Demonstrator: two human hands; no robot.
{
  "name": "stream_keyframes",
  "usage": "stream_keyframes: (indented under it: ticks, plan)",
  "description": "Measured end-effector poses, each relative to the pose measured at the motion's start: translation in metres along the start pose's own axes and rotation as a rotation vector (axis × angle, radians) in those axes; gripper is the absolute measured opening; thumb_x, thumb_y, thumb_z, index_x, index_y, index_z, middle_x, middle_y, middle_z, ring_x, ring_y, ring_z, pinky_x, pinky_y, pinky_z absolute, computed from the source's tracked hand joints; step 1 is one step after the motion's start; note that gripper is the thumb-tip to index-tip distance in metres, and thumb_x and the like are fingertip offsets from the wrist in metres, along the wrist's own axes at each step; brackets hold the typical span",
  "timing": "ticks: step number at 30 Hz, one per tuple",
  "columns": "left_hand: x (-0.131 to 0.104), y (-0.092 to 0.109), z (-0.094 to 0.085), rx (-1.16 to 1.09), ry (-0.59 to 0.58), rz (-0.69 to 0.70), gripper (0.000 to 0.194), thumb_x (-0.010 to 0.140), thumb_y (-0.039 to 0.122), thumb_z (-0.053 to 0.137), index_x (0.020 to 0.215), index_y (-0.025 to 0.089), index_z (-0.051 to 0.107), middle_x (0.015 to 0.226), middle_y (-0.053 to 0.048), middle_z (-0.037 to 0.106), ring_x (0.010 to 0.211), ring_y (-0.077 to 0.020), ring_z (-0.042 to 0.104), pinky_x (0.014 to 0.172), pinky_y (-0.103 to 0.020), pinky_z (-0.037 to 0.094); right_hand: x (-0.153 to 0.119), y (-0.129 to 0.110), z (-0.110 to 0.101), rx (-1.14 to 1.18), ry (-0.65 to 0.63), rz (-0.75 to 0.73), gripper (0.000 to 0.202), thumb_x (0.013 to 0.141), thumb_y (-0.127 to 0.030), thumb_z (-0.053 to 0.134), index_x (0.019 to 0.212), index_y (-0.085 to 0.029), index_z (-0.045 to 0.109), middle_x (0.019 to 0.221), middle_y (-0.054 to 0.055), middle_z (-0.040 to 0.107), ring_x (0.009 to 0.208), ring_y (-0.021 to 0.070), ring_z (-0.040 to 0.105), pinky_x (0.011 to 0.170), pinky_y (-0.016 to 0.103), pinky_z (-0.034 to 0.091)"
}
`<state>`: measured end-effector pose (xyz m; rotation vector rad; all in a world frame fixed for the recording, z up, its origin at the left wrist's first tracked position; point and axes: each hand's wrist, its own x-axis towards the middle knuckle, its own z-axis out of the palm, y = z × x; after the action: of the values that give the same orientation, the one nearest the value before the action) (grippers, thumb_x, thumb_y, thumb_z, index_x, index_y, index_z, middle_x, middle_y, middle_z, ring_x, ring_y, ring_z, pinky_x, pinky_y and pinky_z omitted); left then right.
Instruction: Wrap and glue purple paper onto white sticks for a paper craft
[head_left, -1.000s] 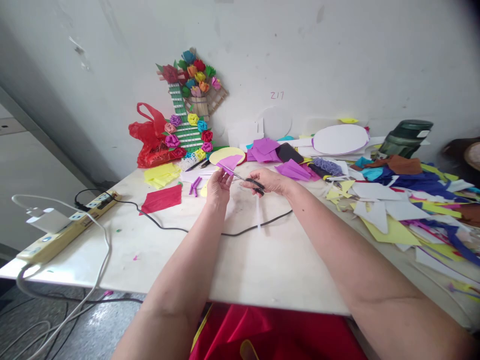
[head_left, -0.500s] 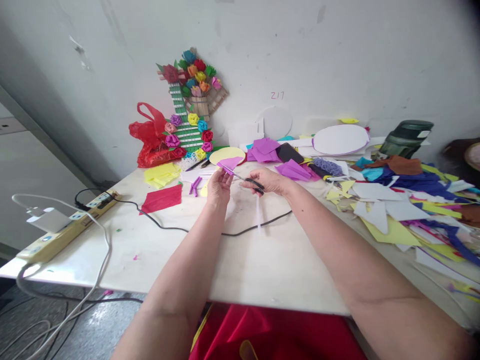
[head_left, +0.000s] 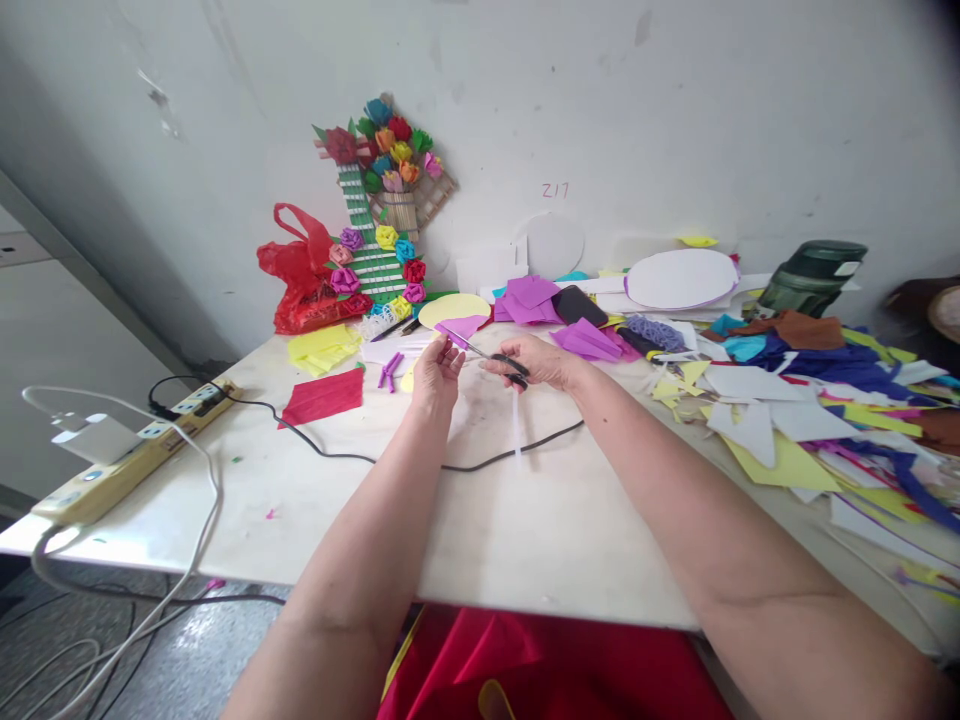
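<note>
Over the middle of the table, my left hand (head_left: 436, 373) pinches a piece of purple paper (head_left: 466, 326). My right hand (head_left: 538, 362) is closed around the black handles of a pair of scissors (head_left: 511, 370). Their blades point left and lie against the purple paper, close to my left fingertips. Just behind the paper is a pale yellow oval (head_left: 454, 312). Several small purple rolls (head_left: 390, 373) lie left of my left hand. A translucent white stick (head_left: 517, 425) is visible below the scissors.
Paper flowers on a green frame (head_left: 379, 262) and a red plastic bag (head_left: 300, 275) stand back left. A power strip (head_left: 142, 455) lies left, its black cable crossing the table. Paper scraps (head_left: 795, 400) cover the right side, near a dark green bottle (head_left: 814, 278).
My left hand has shifted very slightly left, and the purple paper has tilted a little at the blades. The right hand and the scissors look nearly the same.
</note>
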<state>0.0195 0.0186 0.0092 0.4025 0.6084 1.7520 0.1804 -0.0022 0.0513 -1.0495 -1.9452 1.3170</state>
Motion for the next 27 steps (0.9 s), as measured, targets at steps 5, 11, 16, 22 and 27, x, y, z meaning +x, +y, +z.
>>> stream_keyframes:
  ticks: [5, 11, 16, 22, 27]
  plan:
    - [-0.0013, 0.0009, 0.0015, 0.019, -0.011, -0.014, 0.002, 0.067, 0.012, 0.06, 0.067, 0.013, 0.058, 0.056, 0.001, 0.057, 0.051, -0.007, 0.056, 0.058, -0.019, 0.048, -0.0005, -0.0009, -0.0002, 0.006, 0.017, 0.015, 0.039, 0.064, -0.048, 0.068, 0.066, -0.013, 0.051, 0.05, -0.002, 0.052, 0.04, 0.0057, 0.048, 0.033, 0.015, 0.037]
    - [-0.0038, 0.002, 0.0033, 0.019, -0.03, -0.017, 0.007, 0.069, 0.009, 0.055, 0.065, 0.012, 0.059, 0.059, -0.001, 0.06, 0.057, -0.0086, 0.059, 0.063, -0.02, 0.049, 0.002, 0.0051, -0.0066, -0.014, -0.052, 0.017, 0.034, 0.071, -0.046, 0.062, 0.07, -0.014, 0.051, 0.053, 0.0, 0.056, 0.037, 0.0056, 0.049, 0.028, 0.014, 0.023]
    - [-0.0026, 0.0019, 0.0023, 0.036, -0.034, -0.018, 0.008, 0.07, 0.009, 0.055, 0.063, 0.012, 0.059, 0.058, -0.002, 0.061, 0.058, -0.0092, 0.06, 0.065, -0.021, 0.05, 0.0035, 0.008, -0.0086, -0.023, -0.072, 0.011, 0.032, 0.073, -0.045, 0.06, 0.073, -0.013, 0.052, 0.054, 0.0, 0.057, 0.037, 0.0064, 0.05, 0.029, 0.016, 0.021]
    - [-0.0008, 0.0017, 0.0022, 0.043, -0.029, -0.022, 0.008, 0.069, 0.009, 0.055, 0.063, 0.011, 0.059, 0.058, -0.003, 0.061, 0.058, -0.0097, 0.06, 0.067, -0.023, 0.05, 0.0029, 0.0068, -0.0068, -0.026, -0.054, 0.008, 0.033, 0.071, -0.045, 0.06, 0.069, -0.014, 0.05, 0.053, 0.0, 0.057, 0.036, 0.0062, 0.049, 0.029, 0.016, 0.021]
    - [-0.0016, 0.0021, 0.0027, 0.051, -0.051, -0.019, 0.006, 0.069, 0.009, 0.056, 0.063, 0.012, 0.059, 0.058, -0.002, 0.061, 0.058, -0.01, 0.061, 0.068, -0.023, 0.05, 0.0032, 0.0073, -0.0072, -0.021, -0.066, 0.014, 0.034, 0.071, -0.046, 0.06, 0.071, -0.013, 0.053, 0.051, 0.0, 0.056, 0.036, 0.0065, 0.049, 0.029, 0.016, 0.02]
